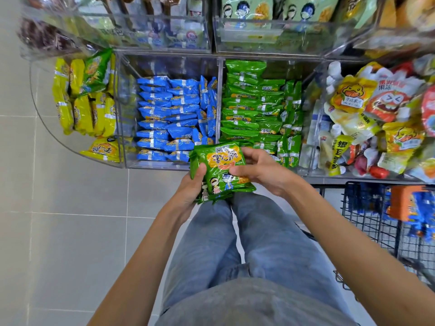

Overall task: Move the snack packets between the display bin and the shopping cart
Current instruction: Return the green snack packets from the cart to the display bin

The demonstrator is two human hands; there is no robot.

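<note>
Head view: green snack packets (221,169), a small stack, sit between both hands above the person's knees, just in front of the display bin (220,90) and to the left of the shopping cart (362,215).
Handling: likely very light; soft, puffy film bags with a glossy skin, so they will probably slide over one another, and hard squeezing may crush the contents.
Where to hold: best clamped top and bottom across the whole stack, with support under the lowest bag, not pinched by one sealed edge.
Left hand (191,188): cups the stack from below and from its left side, thumb pressed on the top bag.
Right hand (261,171): fingers (237,171) curl over the right edge of the top bag and grip it.
Green compartment: clear-walled, right of the divider, nearly full of matching green bags in flat rows, with more standing on edge along its right wall.
Blue compartment: left of the divider, packed with blue packets (164,114) in rows.
Curved end section: holds yellow packets (80,107) with one green bag on top.
Right section: a loose heap of spouted pouches (376,109).
Upper bins (211,47): more bagged snacks, partly blurred.
Cart contents: black wire basket holding blue bags (421,215) and one orange pack (403,203); how full it is cannot be told, as its edge is cut off.
</note>
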